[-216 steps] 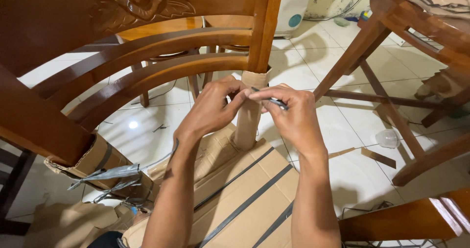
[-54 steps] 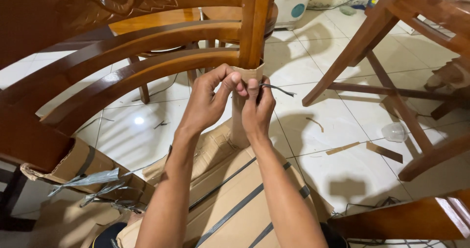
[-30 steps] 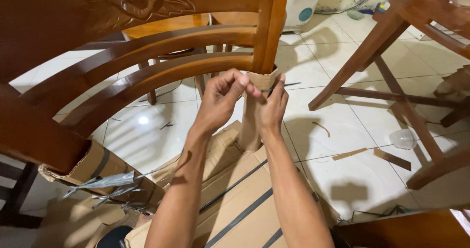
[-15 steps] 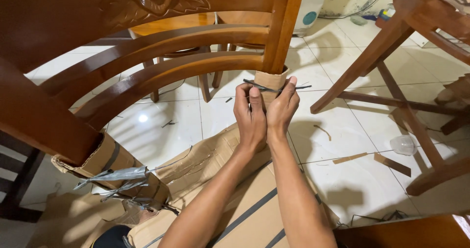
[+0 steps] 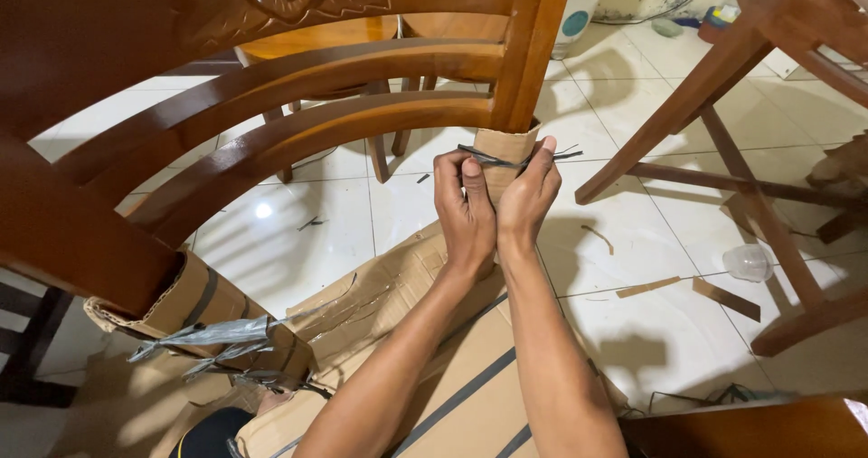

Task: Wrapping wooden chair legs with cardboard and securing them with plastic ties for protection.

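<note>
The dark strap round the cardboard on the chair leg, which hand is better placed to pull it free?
Probably the right hand: its fingertips pinch the dark strap near its loose end. The left hand presses the cardboard sleeve, steadying it.

Showing as glossy white tiled floor (image 5: 298, 241) with thin grout lines, catching a bright spot of light left of centre. Lying flat across the near part: a large sheet of brown cardboard (image 5: 470, 358) crossed by dark straps. Resting to the right on bare tile: two torn cardboard strips (image 5: 692, 288), a thinner curled scrap (image 5: 597, 237) further back, and a clear plastic cup (image 5: 748, 263) tipped on its side beside a wooden leg. Standing on the tiles beyond: wooden chair legs (image 5: 380, 155), and further right the slanted legs of another wooden frame (image 5: 669, 114). Trailing along the lower right edge: a thin dark cord (image 5: 714, 396).
</note>
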